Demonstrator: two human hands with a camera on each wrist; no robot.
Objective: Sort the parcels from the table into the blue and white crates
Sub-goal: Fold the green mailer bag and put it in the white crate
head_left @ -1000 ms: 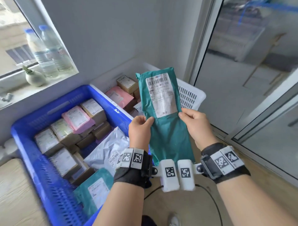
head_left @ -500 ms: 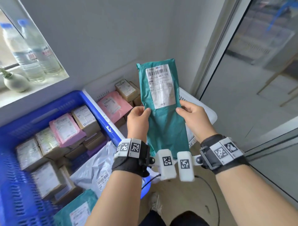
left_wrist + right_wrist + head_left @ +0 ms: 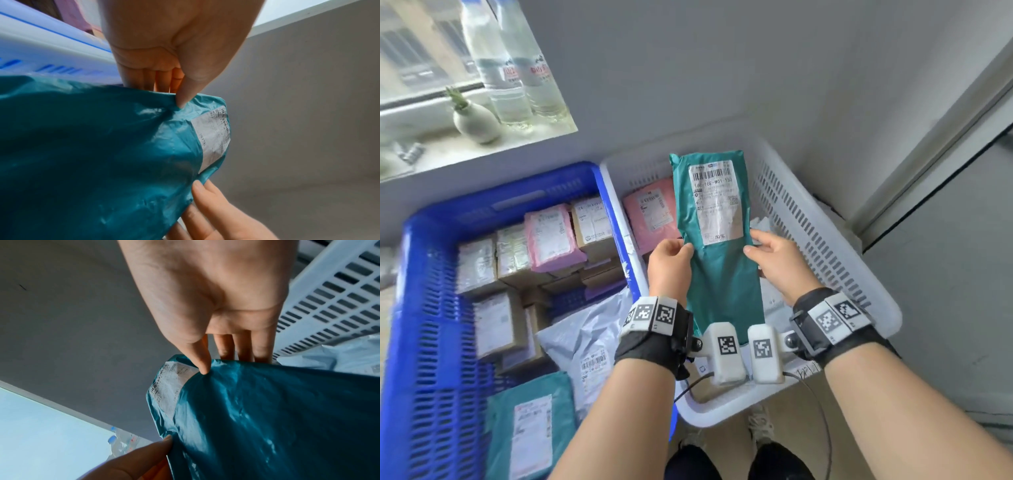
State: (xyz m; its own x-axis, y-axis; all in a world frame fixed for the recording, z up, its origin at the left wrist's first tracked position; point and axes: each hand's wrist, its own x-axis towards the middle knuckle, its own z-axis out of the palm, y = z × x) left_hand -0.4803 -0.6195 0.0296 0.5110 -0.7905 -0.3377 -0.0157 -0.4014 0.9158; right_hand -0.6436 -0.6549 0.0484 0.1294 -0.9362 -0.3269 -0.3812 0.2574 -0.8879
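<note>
Now my left hand and right hand each pinch a side edge of a long teal plastic mailer parcel, its length pointing away from me. It hangs above the white slatted plastic crate, the blue slatted plastic crate touching on its left, by a grey wall under a window.

Black wrist straps with white tag blocks

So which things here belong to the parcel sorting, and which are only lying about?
Belong to the job:
- teal parcel, pinched by left hand and right hand
- blue crate
- white crate
- pink parcel in the white crate

Only lying about:
- water bottles
- small vase
</note>
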